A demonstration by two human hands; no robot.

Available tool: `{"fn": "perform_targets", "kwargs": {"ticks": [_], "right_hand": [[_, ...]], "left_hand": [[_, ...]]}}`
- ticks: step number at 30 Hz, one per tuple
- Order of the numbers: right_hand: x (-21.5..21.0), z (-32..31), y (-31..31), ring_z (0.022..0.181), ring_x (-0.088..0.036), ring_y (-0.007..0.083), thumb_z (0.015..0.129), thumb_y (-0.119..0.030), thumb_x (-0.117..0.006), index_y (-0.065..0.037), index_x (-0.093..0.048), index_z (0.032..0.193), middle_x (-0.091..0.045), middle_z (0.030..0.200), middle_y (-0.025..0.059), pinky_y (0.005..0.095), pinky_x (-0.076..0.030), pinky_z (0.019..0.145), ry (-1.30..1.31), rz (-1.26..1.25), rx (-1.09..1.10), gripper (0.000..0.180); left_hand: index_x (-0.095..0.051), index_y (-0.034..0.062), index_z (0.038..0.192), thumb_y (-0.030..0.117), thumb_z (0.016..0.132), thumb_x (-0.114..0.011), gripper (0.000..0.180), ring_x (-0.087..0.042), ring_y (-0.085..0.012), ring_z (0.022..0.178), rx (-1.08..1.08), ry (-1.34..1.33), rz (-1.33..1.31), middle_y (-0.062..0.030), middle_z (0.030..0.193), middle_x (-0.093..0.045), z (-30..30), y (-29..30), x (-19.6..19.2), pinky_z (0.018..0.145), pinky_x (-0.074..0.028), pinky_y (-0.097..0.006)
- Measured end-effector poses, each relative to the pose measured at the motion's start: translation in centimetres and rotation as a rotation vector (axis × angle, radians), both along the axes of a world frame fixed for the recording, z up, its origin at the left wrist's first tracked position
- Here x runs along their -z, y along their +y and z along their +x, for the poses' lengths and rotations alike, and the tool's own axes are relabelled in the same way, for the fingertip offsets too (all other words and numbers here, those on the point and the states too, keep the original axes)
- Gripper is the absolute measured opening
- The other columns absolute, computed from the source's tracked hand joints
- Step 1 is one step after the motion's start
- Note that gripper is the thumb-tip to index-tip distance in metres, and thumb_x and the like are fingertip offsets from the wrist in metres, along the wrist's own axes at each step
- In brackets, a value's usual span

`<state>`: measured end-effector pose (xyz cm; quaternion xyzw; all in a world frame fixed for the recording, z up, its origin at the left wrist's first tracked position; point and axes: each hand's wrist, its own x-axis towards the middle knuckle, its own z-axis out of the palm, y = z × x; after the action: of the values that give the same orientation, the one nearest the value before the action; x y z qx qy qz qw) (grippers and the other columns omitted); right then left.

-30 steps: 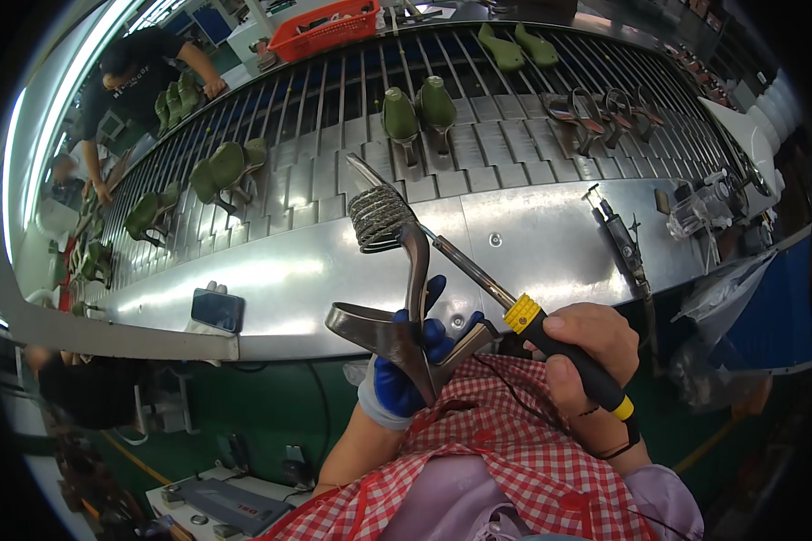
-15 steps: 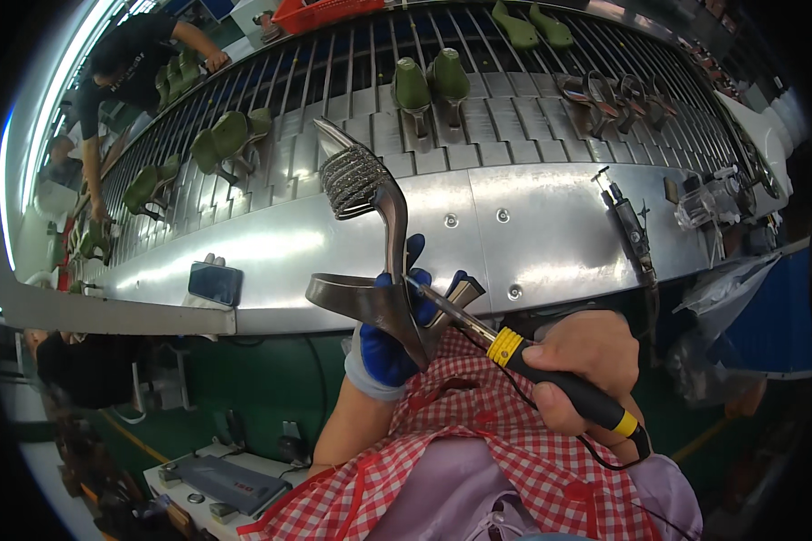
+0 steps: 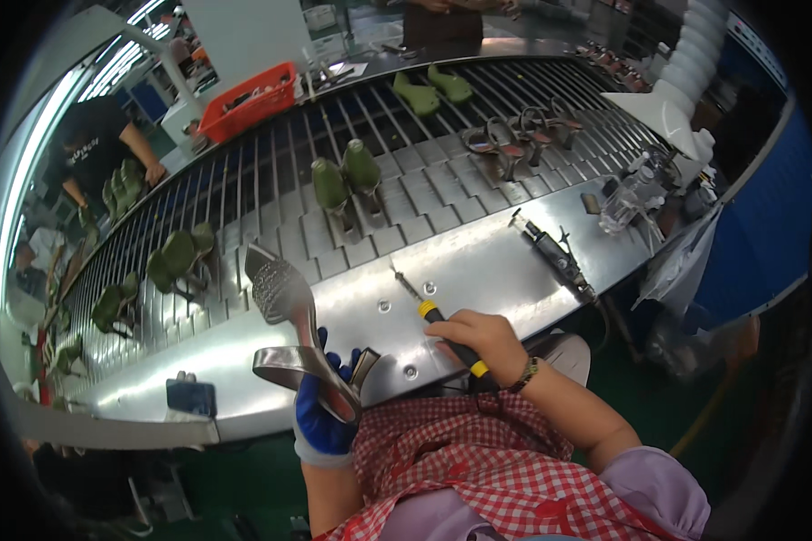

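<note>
One slatted conveyor (image 3: 424,171) across the back, plus metal counter (image 3: 465,261) along its near side. Green lasts (image 3: 330,185) on the slats, mostly in pairs. Then one strappy sandal (image 3: 303,311), held up by the counter's near edge, toe away from the body. Left hand (image 3: 320,420), blue-gloved: grip wrapped round the sandal near the heel; exact finger placement partly hidden. Right hand (image 3: 489,343), bare: grip clenched on the black-and-yellow handle of a slim tool (image 3: 440,326). Smallest, and just changed: tip (image 3: 398,273). Was at the sandal's middle half a second ago; now well apart, off to the right, above the counter. Means no tool contact on the sandal right now. Reads as a break in contact, nothing let go.
</note>
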<state>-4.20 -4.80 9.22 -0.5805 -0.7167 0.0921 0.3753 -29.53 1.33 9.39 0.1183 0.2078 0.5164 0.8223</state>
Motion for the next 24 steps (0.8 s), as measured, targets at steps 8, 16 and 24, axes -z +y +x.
{"fn": "perform_targets", "kwargs": {"ticks": [8,16,24], "right_hand": [[6.4,1.9,2.6,0.091,-0.056,0.0231,0.084,-0.012,-0.054,-0.027,-0.060,0.118,-0.056,0.093,0.0045,0.0344,-0.044,0.080,-0.400,-0.148,-0.118,0.037],[1.2,0.9,1.8,0.110,-0.055,0.0255,0.096,-0.022,-0.050,-0.006,-0.050,0.132,-0.056,0.119,0.0111,0.0369,-0.047,0.089,0.523,-0.357,-0.146,0.039],[-1.7,0.8,4.7,0.102,-0.055,0.0120,0.099,-0.026,-0.047,0.002,-0.050,0.122,-0.060,0.108,0.0070,0.0282,-0.044,0.089,0.982,-0.257,0.095,0.036]], "left_hand": [[-0.042,0.0033,0.136,0.009,0.088,-0.051,0.049,-0.059,-0.0257,0.106,0.200,0.043,0.066,-0.0127,0.114,-0.060,0.8,1.4,0.5,0.101,-0.041,-0.044],[-0.047,-0.0035,0.127,0.000,0.085,-0.053,0.042,-0.059,-0.0275,0.108,0.314,0.208,0.142,-0.0155,0.116,-0.059,4.8,3.9,-1.5,0.095,-0.047,-0.039],[-0.053,-0.0017,0.122,0.003,0.090,-0.053,0.033,-0.056,-0.0215,0.109,0.474,0.419,0.479,-0.0115,0.120,-0.057,11.6,8.8,-3.6,0.093,-0.044,-0.032]]}}
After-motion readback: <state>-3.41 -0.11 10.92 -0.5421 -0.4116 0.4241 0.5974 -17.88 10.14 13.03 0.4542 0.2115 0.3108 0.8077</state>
